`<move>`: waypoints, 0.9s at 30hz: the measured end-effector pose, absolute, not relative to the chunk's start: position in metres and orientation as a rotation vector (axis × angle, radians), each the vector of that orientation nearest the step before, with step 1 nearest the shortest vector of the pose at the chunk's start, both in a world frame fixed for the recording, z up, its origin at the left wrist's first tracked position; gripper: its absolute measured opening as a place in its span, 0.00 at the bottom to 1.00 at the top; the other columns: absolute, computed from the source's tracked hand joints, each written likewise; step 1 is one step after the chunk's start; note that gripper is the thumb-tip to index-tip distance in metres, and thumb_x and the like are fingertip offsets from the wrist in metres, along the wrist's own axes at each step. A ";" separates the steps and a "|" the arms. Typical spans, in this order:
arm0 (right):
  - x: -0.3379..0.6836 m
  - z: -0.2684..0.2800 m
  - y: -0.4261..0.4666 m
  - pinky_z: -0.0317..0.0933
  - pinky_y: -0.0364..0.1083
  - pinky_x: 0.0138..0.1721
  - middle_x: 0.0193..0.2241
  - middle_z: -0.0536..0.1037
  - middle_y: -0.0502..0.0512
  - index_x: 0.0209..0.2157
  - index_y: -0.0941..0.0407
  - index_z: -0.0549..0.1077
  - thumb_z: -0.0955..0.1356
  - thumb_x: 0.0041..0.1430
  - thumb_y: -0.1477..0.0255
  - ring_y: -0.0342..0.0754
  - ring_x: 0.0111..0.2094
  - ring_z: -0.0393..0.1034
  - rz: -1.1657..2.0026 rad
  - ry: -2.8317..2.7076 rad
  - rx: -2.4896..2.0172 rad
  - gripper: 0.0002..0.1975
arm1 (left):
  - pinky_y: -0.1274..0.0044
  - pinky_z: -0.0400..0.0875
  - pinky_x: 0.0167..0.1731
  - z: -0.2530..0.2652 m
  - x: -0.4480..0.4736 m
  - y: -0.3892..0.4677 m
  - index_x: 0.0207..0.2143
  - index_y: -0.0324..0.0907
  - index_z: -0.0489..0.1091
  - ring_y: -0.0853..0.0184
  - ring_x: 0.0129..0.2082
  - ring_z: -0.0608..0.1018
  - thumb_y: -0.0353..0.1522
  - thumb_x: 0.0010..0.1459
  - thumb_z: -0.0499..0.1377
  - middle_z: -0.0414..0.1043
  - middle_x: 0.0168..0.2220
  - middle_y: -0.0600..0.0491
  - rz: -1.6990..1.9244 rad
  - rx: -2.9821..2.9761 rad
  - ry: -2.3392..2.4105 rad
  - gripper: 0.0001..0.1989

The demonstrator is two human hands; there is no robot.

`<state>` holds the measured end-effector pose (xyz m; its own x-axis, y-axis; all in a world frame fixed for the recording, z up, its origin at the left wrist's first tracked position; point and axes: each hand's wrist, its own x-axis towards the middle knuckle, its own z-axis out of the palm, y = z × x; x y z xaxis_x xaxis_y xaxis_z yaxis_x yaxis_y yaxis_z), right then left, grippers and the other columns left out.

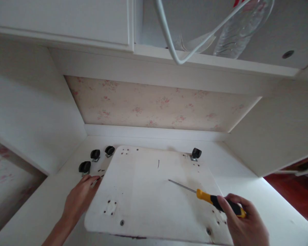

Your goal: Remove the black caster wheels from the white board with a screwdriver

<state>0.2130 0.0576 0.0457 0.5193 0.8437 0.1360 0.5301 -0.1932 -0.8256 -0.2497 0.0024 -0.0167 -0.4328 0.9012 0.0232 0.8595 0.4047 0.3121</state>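
My right hand [242, 218] is wrapped around a screwdriver [204, 195] with a yellow and black handle. Its thin shaft points left over a white board [154, 201] with rounded corners. At the board's left edge, my left hand [80, 193] has its fingers pinched together beside a few small dark screws [101, 170]; whatever sits between the fingertips is hidden. Black casters with metal plates stand behind that hand: a near one [85, 167], a middle one [95, 154] and a far one [109, 150]. Another caster [196, 153] stands at the board's far right corner.
The board bears groups of screw holes near its corners and a short dark mark [158, 164]. White cabinet walls enclose the work surface [248, 181], with flowered wallpaper [154, 104] behind. Overhead, a white cable [169, 37] loops down before a shelf holding a clear plastic bottle [240, 34].
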 end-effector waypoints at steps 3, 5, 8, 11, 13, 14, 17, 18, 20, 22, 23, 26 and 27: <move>0.219 0.040 0.056 0.62 0.46 0.22 0.28 0.76 0.52 0.35 0.52 0.69 0.72 0.37 0.45 0.49 0.23 0.69 0.479 -1.213 -1.863 0.29 | 0.75 0.70 0.36 -0.014 -0.242 0.006 0.42 0.47 0.75 0.63 0.37 0.79 0.37 0.63 0.46 0.73 0.44 0.49 0.414 1.638 2.458 0.17; 0.225 0.035 0.056 0.62 0.47 0.22 0.24 0.76 0.52 0.35 0.52 0.71 0.72 0.37 0.46 0.50 0.21 0.69 0.488 -1.261 -1.892 0.28 | 0.74 0.71 0.36 -0.013 -0.240 0.009 0.42 0.45 0.75 0.63 0.35 0.79 0.35 0.62 0.47 0.73 0.44 0.47 0.411 1.644 2.448 0.17; 0.232 0.030 0.058 0.64 0.49 0.23 0.25 0.79 0.53 0.35 0.50 0.75 0.74 0.32 0.48 0.52 0.21 0.70 0.590 -1.397 -1.888 0.28 | 0.74 0.71 0.37 -0.016 -0.243 0.012 0.43 0.46 0.75 0.63 0.36 0.79 0.35 0.60 0.50 0.74 0.44 0.48 0.442 1.632 2.405 0.16; 0.235 0.034 0.058 0.66 0.49 0.26 0.27 0.81 0.52 0.35 0.49 0.79 0.76 0.27 0.51 0.53 0.24 0.72 0.738 -1.533 -1.894 0.28 | 0.75 0.71 0.38 -0.024 -0.255 0.015 0.43 0.48 0.75 0.63 0.37 0.79 0.38 0.60 0.51 0.75 0.42 0.51 0.539 1.589 2.377 0.16; 0.237 0.041 0.057 0.65 0.48 0.25 0.23 0.79 0.51 0.33 0.50 0.81 0.75 0.30 0.51 0.51 0.23 0.71 0.873 -1.573 -1.909 0.26 | 0.75 0.71 0.37 -0.027 -0.266 0.017 0.43 0.47 0.75 0.63 0.36 0.78 0.40 0.60 0.50 0.76 0.41 0.50 0.628 1.577 2.403 0.17; 0.238 0.045 0.056 0.63 0.47 0.23 0.21 0.78 0.51 0.34 0.51 0.81 0.74 0.33 0.50 0.50 0.21 0.69 0.938 -1.568 -1.914 0.25 | 0.75 0.70 0.36 -0.026 -0.271 0.018 0.43 0.46 0.75 0.63 0.35 0.78 0.41 0.60 0.50 0.76 0.41 0.50 0.671 1.586 2.425 0.18; 0.247 0.054 0.055 0.59 0.45 0.20 0.17 0.73 0.49 0.37 0.54 0.80 0.72 0.40 0.49 0.47 0.19 0.64 0.981 -1.416 -1.938 0.28 | 0.75 0.69 0.35 -0.012 -0.271 0.022 0.43 0.44 0.73 0.64 0.31 0.77 0.44 0.60 0.51 0.76 0.38 0.50 0.801 1.627 2.486 0.18; 0.252 0.055 0.056 0.58 0.45 0.20 0.16 0.72 0.48 0.39 0.55 0.80 0.71 0.41 0.48 0.46 0.18 0.63 0.958 -1.347 -1.943 0.29 | 0.75 0.69 0.34 -0.003 -0.264 0.024 0.43 0.45 0.72 0.64 0.30 0.77 0.45 0.60 0.52 0.76 0.37 0.51 0.852 1.635 2.477 0.18; 0.260 0.054 0.058 0.58 0.46 0.20 0.17 0.72 0.49 0.39 0.57 0.79 0.70 0.44 0.47 0.46 0.17 0.62 0.894 -1.222 -1.919 0.30 | 0.76 0.69 0.35 0.021 -0.237 0.030 0.41 0.46 0.72 0.65 0.32 0.77 0.46 0.59 0.53 0.76 0.40 0.52 0.941 1.708 2.360 0.17; 0.267 0.051 0.062 0.57 0.46 0.19 0.19 0.74 0.51 0.38 0.59 0.79 0.69 0.45 0.47 0.45 0.16 0.62 0.816 -1.134 -1.892 0.30 | 0.76 0.69 0.35 0.046 -0.197 0.039 0.38 0.47 0.74 0.65 0.33 0.76 0.47 0.59 0.53 0.76 0.39 0.54 0.950 1.875 2.149 0.17; 0.269 0.049 0.064 0.57 0.46 0.19 0.19 0.74 0.52 0.38 0.59 0.79 0.69 0.46 0.47 0.45 0.16 0.62 0.774 -1.108 -1.891 0.30 | 0.76 0.69 0.35 0.057 -0.173 0.045 0.37 0.48 0.75 0.66 0.32 0.76 0.46 0.60 0.53 0.76 0.38 0.54 0.910 1.963 2.022 0.16; 0.272 0.043 0.078 0.57 0.46 0.19 0.18 0.73 0.52 0.37 0.60 0.78 0.68 0.46 0.45 0.45 0.15 0.62 0.690 -1.109 -1.918 0.31 | 0.76 0.68 0.37 0.078 -0.099 0.071 0.37 0.48 0.76 0.68 0.33 0.77 0.38 0.63 0.51 0.75 0.36 0.55 0.715 2.129 1.696 0.14; 0.272 0.041 0.083 0.57 0.46 0.19 0.18 0.74 0.52 0.37 0.60 0.78 0.68 0.46 0.45 0.45 0.15 0.62 0.686 -1.131 -1.920 0.32 | 0.76 0.69 0.36 0.079 -0.077 0.083 0.38 0.48 0.77 0.67 0.32 0.77 0.37 0.63 0.52 0.75 0.35 0.54 0.666 2.162 1.660 0.13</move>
